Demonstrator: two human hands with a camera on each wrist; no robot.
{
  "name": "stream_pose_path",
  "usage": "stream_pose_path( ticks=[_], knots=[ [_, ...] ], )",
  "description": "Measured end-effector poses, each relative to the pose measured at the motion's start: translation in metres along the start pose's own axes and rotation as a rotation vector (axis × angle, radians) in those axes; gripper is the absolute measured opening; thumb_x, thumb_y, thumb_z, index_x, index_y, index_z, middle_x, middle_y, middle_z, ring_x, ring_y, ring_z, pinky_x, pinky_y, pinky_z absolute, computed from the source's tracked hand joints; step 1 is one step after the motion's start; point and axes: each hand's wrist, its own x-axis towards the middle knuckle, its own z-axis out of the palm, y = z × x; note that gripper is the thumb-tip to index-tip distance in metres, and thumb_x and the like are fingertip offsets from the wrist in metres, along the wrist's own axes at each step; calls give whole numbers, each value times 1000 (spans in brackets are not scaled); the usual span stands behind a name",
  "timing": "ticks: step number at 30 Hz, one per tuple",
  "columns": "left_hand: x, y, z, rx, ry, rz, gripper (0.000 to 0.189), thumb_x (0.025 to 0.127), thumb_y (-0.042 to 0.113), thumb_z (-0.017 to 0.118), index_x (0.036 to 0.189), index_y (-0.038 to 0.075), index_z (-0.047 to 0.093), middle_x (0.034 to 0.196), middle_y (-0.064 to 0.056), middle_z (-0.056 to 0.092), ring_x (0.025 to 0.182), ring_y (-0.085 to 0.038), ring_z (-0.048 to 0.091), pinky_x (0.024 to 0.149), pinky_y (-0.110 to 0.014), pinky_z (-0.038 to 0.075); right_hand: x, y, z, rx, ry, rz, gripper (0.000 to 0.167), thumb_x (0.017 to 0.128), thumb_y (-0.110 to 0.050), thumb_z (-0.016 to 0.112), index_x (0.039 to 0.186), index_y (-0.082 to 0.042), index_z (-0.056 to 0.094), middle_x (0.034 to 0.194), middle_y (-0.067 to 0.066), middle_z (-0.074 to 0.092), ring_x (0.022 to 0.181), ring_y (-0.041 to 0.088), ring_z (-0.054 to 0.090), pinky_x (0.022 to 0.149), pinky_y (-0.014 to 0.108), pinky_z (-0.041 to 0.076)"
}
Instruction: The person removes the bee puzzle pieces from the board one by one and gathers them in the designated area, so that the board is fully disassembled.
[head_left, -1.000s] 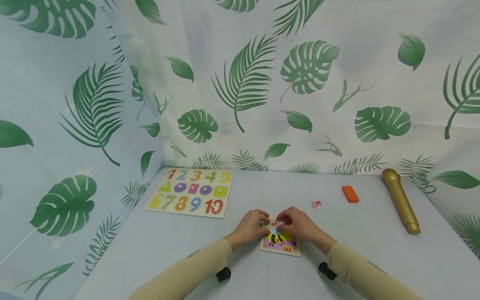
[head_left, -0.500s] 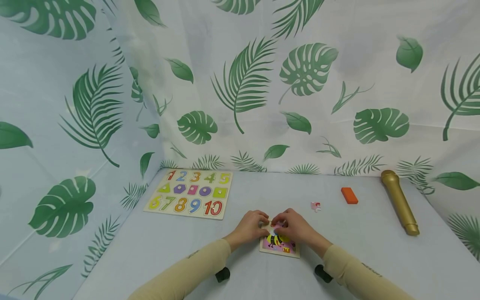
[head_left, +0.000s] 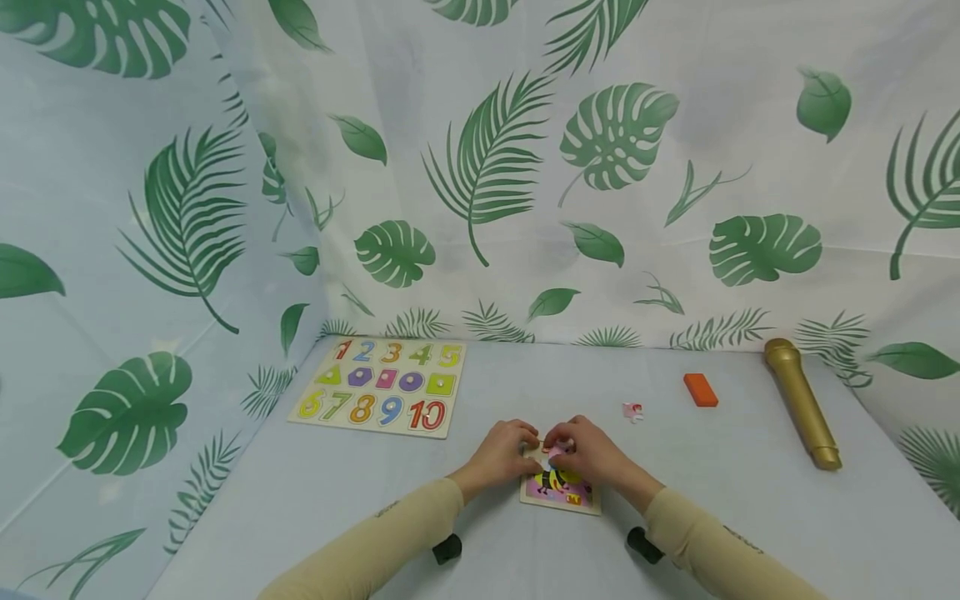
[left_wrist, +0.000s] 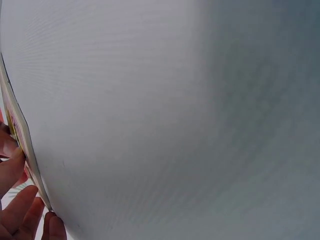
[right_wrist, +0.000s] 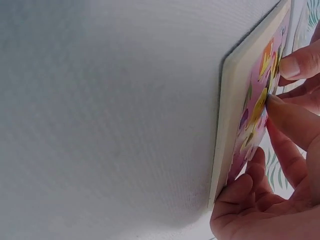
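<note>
While left hand [head_left: 501, 451] and right hand [head_left: 594, 451], both curled, grip the bee jigsaw [head_left: 557, 482], the loose jigsaw piece [head_left: 632, 409] lies ahead and rightward, nearer the right hand.

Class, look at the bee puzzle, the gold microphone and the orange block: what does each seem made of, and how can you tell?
Bee puzzle: probably wood, matt at the edges; its thick, pale rim looks like bare board.
Microphone: metal or gold-coated plastic; the soft sheen fits both.
Orange block: perhaps plastic or painted wood; it shows one even colour and no clear grain.
</note>
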Motion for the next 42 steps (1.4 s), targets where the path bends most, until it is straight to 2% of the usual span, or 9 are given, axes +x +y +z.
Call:
stream_pose_path(
  ticks=[4,10,15,25,33,42],
  knots=[
    [0,0,1,4,5,-3,26,80,18,81,101,4,75,117,-4,66,111,-21,56,100,-34,44,1,-1,0,-8,8,3,16,82,-12,78,96,-15,71,98,4,56,89,20,52,81,41,53],
    [1,1,1,0,8,-12,26,79,18,82,101,4,75,116,-4,66,111,-21,56,100,-35,44,1,-1,3,11,33,27,16,81,-9,78,96,-13,73,96,4,56,87,19,50,74,34,50],
    [1,1,1,-4,9,-17,27,79,18,82,101,4,75,116,-4,66,111,-21,56,100,-35,44,1,0,4,39,39,48,17,82,-7,77,97,-13,73,96,3,54,84,18,50,75,31,49],
    [-1,1,1,-5,2,-9,27,80,18,81,101,2,74,118,-5,66,113,-22,56,101,-35,43,-4,2,-2,10,38,-23,16,84,-9,76,100,-12,76,93,0,56,84,16,53,76,31,49],
    [-1,1,0,7,4,-1,26,80,18,81,100,3,74,118,-5,66,112,-21,57,101,-33,43,-5,4,-3,-12,50,-39,15,85,-12,76,99,-13,77,92,-2,58,83,14,54,75,31,49],
    [0,-1,0,10,6,0,27,80,19,81,101,4,74,118,-4,66,112,-21,57,100,-33,43,-5,8,-7,-43,46,-132,15,87,-15,74,101,-13,76,95,-1,59,86,15,55,75,32,48]
  ],
)
